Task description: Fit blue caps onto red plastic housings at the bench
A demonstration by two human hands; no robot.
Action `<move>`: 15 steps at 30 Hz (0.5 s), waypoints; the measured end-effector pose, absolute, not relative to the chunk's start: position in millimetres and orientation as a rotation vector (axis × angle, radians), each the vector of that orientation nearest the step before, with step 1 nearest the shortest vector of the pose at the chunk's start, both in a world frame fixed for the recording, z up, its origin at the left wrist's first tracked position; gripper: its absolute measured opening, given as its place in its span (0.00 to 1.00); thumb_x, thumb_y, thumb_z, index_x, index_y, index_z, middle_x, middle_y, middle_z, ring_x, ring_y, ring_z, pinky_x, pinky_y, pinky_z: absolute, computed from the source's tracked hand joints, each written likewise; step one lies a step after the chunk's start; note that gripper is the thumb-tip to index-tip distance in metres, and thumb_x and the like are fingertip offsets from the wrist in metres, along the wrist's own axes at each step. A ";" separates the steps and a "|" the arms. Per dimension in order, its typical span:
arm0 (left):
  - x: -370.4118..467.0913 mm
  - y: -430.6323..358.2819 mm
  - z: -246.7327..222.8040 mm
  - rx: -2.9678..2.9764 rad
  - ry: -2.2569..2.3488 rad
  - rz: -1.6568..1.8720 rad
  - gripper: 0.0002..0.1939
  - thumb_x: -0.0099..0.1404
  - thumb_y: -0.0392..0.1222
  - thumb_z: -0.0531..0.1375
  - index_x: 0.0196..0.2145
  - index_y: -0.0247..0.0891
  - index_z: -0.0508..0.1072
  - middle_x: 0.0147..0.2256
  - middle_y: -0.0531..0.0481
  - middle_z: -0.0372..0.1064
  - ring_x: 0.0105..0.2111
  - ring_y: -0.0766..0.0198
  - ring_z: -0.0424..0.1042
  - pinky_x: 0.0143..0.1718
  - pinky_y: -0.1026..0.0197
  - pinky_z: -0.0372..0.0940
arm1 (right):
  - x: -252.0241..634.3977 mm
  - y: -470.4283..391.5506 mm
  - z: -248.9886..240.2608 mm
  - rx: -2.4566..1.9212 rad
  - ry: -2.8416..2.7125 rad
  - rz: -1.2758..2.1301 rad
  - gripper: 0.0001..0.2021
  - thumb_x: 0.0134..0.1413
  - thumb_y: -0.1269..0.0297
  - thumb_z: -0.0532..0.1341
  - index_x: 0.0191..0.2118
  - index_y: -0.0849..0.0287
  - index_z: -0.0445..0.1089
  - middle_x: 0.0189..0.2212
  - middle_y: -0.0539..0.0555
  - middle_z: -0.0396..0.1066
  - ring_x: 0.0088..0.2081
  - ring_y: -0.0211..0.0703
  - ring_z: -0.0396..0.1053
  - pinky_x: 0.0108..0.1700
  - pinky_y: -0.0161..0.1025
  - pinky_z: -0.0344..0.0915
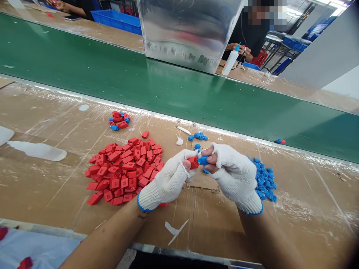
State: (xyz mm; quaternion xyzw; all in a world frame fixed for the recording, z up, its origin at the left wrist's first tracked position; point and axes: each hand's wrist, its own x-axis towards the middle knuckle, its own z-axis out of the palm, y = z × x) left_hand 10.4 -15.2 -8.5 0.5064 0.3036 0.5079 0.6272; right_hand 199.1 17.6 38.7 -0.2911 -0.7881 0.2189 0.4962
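My left hand (175, 173), in a white fingerless glove, pinches a small red plastic piece (193, 162). Facing it, my right hand (234, 170), gloved the same way, grips a small blue plastic piece (203, 160). The two pieces meet end to end or nearly so; I cannot tell whether they are joined. Left of my hands spreads a large pile of red pieces (126, 173). A heap of blue pieces (265, 179) lies beyond my right wrist, partly hidden by the glove. Several loose blue pieces (199, 136) sit just behind my hands.
A small group of mixed red and blue pieces (119, 120) lies behind the red pile. A green conveyor belt (112, 65) crosses behind the table, with a metal housing (190, 37) over it. White bottles (39, 149) lie at left. Across the belt, people handle small parts.
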 end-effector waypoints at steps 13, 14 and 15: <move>9.6 -18.8 -2.6 1.167 0.714 1.025 0.25 0.76 0.67 0.55 0.36 0.42 0.64 0.30 0.53 0.59 0.26 0.65 0.54 0.27 0.59 0.55 | 195.9 23.4 52.3 -0.498 -2.149 0.655 0.10 0.67 0.73 0.66 0.35 0.50 0.72 0.32 0.48 0.78 0.40 0.44 0.80 0.43 0.42 0.79; 13.6 -19.5 -5.6 1.118 0.676 1.001 0.26 0.75 0.69 0.54 0.36 0.43 0.64 0.29 0.54 0.59 0.24 0.66 0.53 0.25 0.59 0.55 | 193.0 23.3 51.5 -0.482 -2.128 0.686 0.08 0.71 0.67 0.66 0.37 0.50 0.73 0.34 0.49 0.79 0.42 0.46 0.80 0.46 0.45 0.79; 18.6 -20.8 -9.1 1.078 0.644 0.976 0.27 0.74 0.71 0.53 0.37 0.43 0.63 0.27 0.55 0.58 0.22 0.66 0.52 0.23 0.59 0.54 | 188.8 21.6 49.5 -0.476 -2.103 0.706 0.08 0.74 0.59 0.64 0.38 0.49 0.73 0.36 0.51 0.80 0.45 0.47 0.80 0.50 0.48 0.79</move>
